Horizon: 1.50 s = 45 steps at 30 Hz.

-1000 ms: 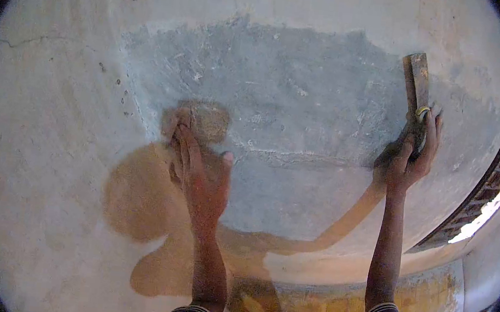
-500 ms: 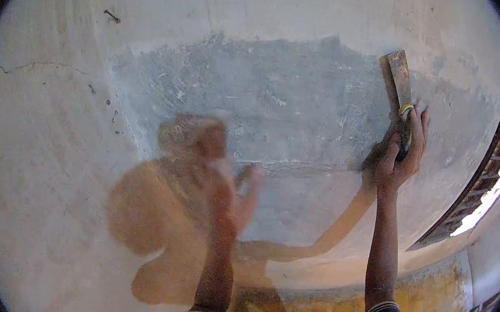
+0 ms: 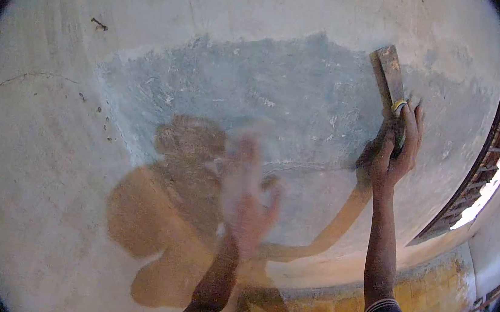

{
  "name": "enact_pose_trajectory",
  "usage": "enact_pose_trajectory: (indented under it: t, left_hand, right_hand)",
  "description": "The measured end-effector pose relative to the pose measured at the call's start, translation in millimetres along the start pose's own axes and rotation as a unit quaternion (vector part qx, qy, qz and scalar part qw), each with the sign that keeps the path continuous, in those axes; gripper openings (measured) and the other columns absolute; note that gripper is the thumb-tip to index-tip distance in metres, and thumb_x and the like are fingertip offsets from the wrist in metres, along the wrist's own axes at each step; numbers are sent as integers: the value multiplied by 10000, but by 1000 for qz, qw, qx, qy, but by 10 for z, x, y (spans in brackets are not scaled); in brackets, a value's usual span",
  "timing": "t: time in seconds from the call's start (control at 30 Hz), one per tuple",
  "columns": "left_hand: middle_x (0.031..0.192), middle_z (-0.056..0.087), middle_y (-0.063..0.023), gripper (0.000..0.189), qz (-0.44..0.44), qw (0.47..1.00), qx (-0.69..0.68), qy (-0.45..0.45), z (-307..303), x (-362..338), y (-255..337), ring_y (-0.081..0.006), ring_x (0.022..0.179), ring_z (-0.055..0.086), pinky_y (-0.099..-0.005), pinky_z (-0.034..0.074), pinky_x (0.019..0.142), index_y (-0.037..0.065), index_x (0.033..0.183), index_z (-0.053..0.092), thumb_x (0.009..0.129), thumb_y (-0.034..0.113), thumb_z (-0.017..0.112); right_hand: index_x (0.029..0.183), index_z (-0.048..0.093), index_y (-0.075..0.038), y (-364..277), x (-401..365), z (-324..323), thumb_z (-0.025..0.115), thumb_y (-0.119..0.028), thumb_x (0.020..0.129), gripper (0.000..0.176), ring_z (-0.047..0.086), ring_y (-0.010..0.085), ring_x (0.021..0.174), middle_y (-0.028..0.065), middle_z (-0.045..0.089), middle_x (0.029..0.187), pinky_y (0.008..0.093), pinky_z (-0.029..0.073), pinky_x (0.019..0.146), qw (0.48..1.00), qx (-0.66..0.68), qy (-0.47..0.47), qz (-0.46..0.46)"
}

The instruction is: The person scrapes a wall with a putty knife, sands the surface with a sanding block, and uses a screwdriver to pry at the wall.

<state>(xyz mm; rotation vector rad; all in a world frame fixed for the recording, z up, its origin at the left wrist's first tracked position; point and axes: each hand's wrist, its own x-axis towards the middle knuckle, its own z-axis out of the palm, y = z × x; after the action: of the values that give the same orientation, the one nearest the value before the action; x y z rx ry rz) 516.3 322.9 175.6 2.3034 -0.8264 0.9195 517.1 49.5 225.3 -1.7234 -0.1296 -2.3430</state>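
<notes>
Though grip of left hand (image 3: pixel 247 207) unclear in blur, right hand (image 3: pixel 394 156) clamped on perhaps wooden float (image 3: pixel 388 76).

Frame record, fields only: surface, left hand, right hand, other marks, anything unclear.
Surface: pale wall with a large rough grey patch
Right hand: right hand raised, grip closed on a flat wooden tool at the patch's upper right
Left hand: left hand in front of the patch's lower part, motion-blurred
Shadow: the person's shadow falls on the wall, lower left of the hands
Other marks: thin crack at left; small dark mark at upper left
Unclear: whether the left hand holds anything; blur hides it
</notes>
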Motion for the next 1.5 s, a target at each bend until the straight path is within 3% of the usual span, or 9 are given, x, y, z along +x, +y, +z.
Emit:
enact_pose_trajectory:
  t: [0.13,0.23,0.33,0.53,0.73,1.03,1.2,1.43,1.5]
  left_hand:
    - [1643,252,-227,900,33,996,19,-76,13,-139,237,-438,1525,192,-525,85,1252,39,1601,233,892,322,710]
    - [1658,215,-213,898,-24,991,-104,87,3,24,-339,-462,1521,167,-663,25,1207,63,1612,218,910,433,639]
    - [1663,217,-193,913,-78,982,23,172,-168,268,-575,-451,1527,161,-719,-12,1173,73,1613,223,903,491,619]
    - [1659,229,-195,936,89,988,65,-113,102,-166,215,-456,1527,161,-700,-1,1183,51,1610,202,893,467,637]
    - [1654,242,-190,946,-46,984,-31,168,-180,266,-564,-445,1530,162,-719,-4,1172,47,1613,184,896,472,630]
    - [1657,207,-219,919,71,988,38,-133,307,-256,427,-467,1526,145,-727,-24,1167,6,1602,188,932,493,587]
    - [1669,196,-192,909,-28,997,-13,75,113,300,272,-474,1531,118,-729,-26,1164,12,1600,206,914,449,612]
    - [1662,214,-197,897,54,995,32,-76,807,-148,1114,-479,1521,146,-746,-40,1146,-4,1590,222,908,422,620]
    - [1658,225,-194,888,21,999,26,-16,595,149,1155,-472,1522,151,-767,-38,1132,7,1593,225,910,420,614]
  right_hand:
    - [1320,634,-23,-27,-15,5,510,-236,1003,401,470,418,1399,191,629,1370,530,326,1174,1000,8,-4,-1]
    - [1360,595,-15,-23,11,-60,495,-134,980,410,445,408,1420,195,598,1406,506,341,1169,999,-5,-26,-20]
    - [1379,576,-12,-29,34,-56,490,-65,961,430,431,404,1432,197,582,1424,493,347,1167,999,-14,-30,-20]
    - [1355,606,-29,0,-23,-42,506,-135,985,398,443,417,1419,190,603,1403,524,317,1182,1000,2,-24,-12]
    - [1346,619,-38,14,-4,-16,513,-178,990,397,448,425,1413,190,612,1393,542,298,1188,1000,-3,-20,7]
    - [1316,638,-38,8,14,-53,514,-171,964,396,454,417,1413,187,632,1369,557,287,1186,1000,8,-16,7]
    - [1288,657,-35,-6,34,-42,526,-163,952,383,491,411,1384,186,653,1334,563,289,1185,999,34,9,29]
    - [1325,616,-18,119,-22,-155,559,-178,952,409,520,420,1353,206,641,1328,563,338,1157,995,94,-11,44]
    - [1331,607,-7,167,-11,-206,579,-173,949,418,533,408,1338,216,628,1341,530,361,1146,986,142,-10,83]
